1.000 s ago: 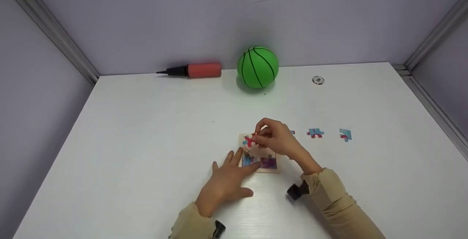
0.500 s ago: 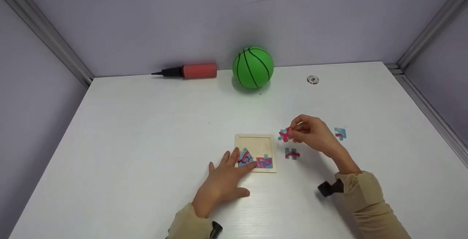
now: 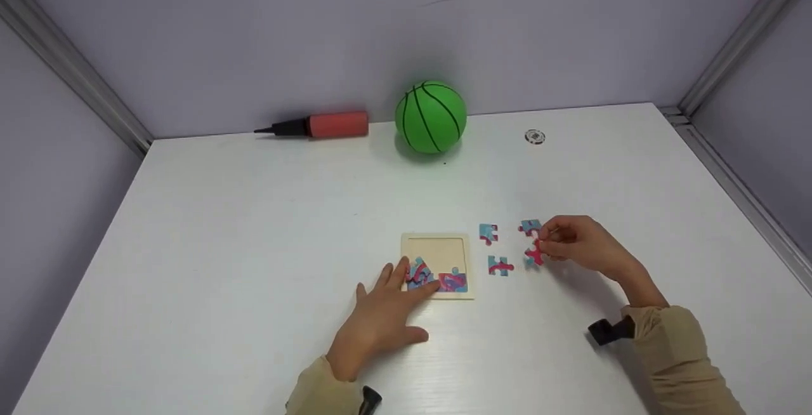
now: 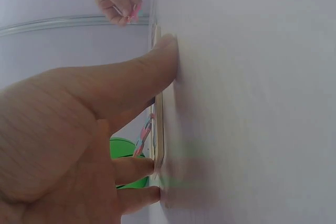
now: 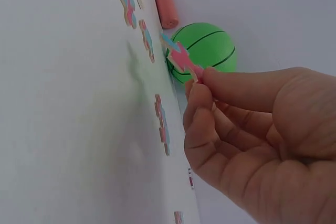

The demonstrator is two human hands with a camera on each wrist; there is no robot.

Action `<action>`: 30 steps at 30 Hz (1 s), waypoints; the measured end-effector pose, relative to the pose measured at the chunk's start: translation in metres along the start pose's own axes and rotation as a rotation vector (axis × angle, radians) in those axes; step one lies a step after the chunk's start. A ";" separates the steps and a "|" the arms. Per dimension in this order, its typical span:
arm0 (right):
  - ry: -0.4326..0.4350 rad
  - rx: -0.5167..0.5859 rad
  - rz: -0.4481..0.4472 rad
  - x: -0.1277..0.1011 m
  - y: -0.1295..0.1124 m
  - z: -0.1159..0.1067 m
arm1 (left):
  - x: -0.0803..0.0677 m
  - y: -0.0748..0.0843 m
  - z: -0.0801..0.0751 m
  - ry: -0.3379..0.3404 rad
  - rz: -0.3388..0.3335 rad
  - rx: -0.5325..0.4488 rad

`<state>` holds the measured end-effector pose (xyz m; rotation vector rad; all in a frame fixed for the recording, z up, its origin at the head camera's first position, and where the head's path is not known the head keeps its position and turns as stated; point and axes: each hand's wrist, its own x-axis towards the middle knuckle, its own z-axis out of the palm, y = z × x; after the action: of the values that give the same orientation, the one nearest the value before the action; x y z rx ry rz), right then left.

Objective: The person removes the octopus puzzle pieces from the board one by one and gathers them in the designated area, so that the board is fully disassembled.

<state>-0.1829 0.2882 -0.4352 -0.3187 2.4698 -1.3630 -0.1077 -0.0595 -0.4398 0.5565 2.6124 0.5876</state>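
Staged recording booth, not a home: bare white table (image 3: 254, 243) boxed in by plain lavender panels (image 3: 254, 34) with aluminium corner rails (image 3: 76, 79) at 10 and 2 o'clock. Unrelated props only: green ball (image 3: 431, 117) at 12, red pump (image 3: 320, 125) at 11.

Puzzle tray (image 3: 436, 245) lay under left hand (image 3: 380, 320) fingertips (image 3: 403, 271). Held piece (image 3: 534, 255) sat at right hand (image 3: 580, 247) fingertips (image 3: 547, 245). Two loose pieces (image 3: 488, 233) lay left of those fingers. Ball (image 3: 431, 116) and pump (image 3: 317, 125) lay far beyond all fingers.
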 end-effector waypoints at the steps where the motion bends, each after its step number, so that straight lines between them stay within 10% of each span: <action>1: -0.013 -0.005 0.007 0.000 0.001 -0.002 | 0.000 0.000 0.000 0.001 0.000 0.000; 30: 0.065 -0.222 -0.006 0.003 0.015 0.002 | 0.001 -0.001 0.001 0.011 0.006 -0.015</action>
<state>-0.1854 0.2940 -0.4497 -0.3354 2.6819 -1.1188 -0.1080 -0.0597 -0.4411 0.5577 2.6154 0.6133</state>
